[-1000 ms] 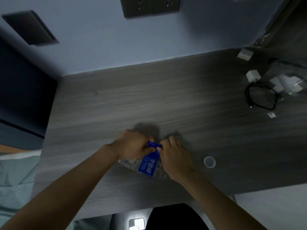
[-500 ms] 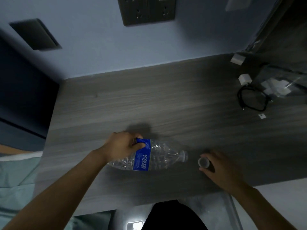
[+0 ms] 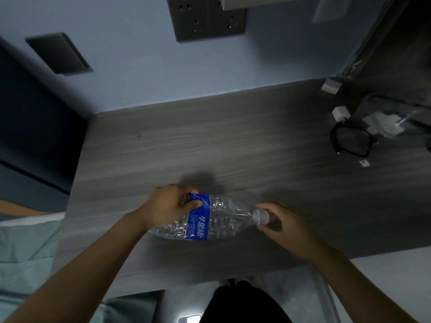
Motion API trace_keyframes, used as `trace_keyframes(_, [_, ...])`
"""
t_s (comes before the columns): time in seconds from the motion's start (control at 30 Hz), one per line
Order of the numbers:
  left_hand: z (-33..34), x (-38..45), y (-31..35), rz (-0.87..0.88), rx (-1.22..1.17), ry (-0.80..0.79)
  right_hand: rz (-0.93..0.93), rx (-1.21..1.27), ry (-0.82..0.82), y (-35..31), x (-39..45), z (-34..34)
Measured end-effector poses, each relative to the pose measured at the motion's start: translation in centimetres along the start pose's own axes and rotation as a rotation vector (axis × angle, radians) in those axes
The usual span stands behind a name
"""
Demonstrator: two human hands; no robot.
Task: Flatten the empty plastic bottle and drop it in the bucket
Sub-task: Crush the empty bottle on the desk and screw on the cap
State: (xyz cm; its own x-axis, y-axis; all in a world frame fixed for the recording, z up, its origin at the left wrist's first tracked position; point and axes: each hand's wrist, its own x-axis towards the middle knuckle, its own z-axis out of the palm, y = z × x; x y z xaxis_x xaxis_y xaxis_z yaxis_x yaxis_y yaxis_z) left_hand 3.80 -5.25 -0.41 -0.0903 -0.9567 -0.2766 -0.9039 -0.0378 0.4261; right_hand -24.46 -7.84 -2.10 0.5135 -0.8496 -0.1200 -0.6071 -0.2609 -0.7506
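A crumpled clear plastic bottle [image 3: 221, 219] with a blue label lies on its side near the front of the grey wooden desk [image 3: 210, 145], its neck pointing right. My left hand [image 3: 169, 205] grips its base end at the label. My right hand [image 3: 281, 221] holds the pale cap [image 3: 261, 216] with its fingertips at the bottle's mouth. No bucket is in view.
At the desk's far right lie a coiled black cable [image 3: 352, 142], white charger plugs [image 3: 341, 113] and a clear plastic bag [image 3: 384, 123]. Wall sockets [image 3: 206, 18] sit above the desk. A pale green cloth [image 3: 25, 252] lies to the left, below the desk edge.
Both hands were pressing the bottle a second ago. My right hand then went right to the loose cap on the desk, picked it up and brought it to the bottle's mouth.
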Motion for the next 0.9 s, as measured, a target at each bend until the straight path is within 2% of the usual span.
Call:
trace_keyframes(0.1, [-0.4,-0.2,-0.2,-0.014,0.0,0.014,0.005,0.061,0.031,-0.2,-0.2,-0.4])
trace_keyframes(0.4, [-0.5,-0.5,0.0,0.052,0.114,0.05,-0.17,-0.162,0.018,-1.0,-0.6,-0.7])
trace_keyframes(0.57, [-0.4,-0.7,0.0,0.044,0.125,0.047,-0.189,-0.193,0.007,-1.2,-0.8,-0.9])
trace_keyframes(0.63, [-0.5,-0.8,0.1,0.049,0.12,0.043,-0.142,-0.082,0.027,-1.1,-0.8,-0.8])
trace_keyframes(0.73, [-0.7,-0.8,0.2,0.041,0.097,0.066,0.031,0.183,0.055,-1.0,-0.8,-0.9])
trace_keyframes(0.9, [-0.6,-1.1,0.3,0.038,0.075,0.077,0.087,0.368,0.034,-1.3,-0.9,-1.1])
